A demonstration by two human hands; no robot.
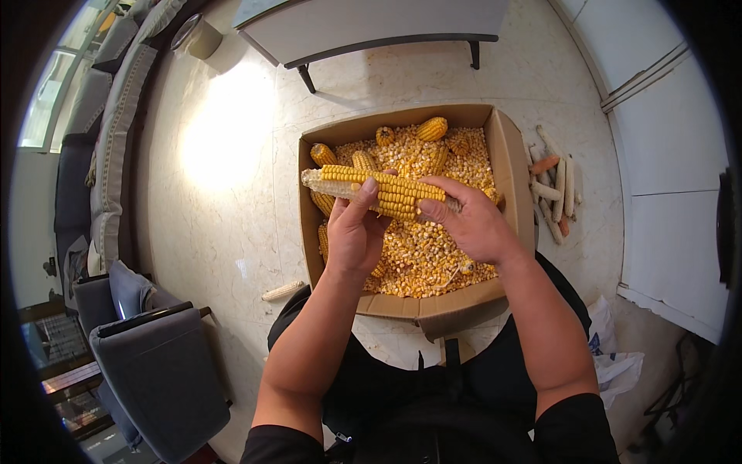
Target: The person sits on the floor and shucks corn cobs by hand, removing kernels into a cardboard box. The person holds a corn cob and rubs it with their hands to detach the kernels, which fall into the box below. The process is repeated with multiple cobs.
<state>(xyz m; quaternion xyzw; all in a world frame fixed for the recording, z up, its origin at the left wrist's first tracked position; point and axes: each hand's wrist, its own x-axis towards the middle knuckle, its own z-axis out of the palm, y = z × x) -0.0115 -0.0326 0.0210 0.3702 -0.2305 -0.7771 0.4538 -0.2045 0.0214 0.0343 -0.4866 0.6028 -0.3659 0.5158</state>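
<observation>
Both hands hold one dried corn cob level above a cardboard box. My left hand grips it near the middle, thumb on top. Around the cob's right end my right hand is closed, its thumb pressed on the kernels. A bare white strip runs along the left part of the cob, and the rest carries yellow kernels. Loose corn kernels fill the box below. Several whole corn cobs lie on them, such as one at the back and one at the back left.
Stripped cobs lie piled on the floor right of the box, and a single bare cob at its left. Beyond the box stands a legged cabinet. A bin, a grey chair and a white plastic bag surround the area.
</observation>
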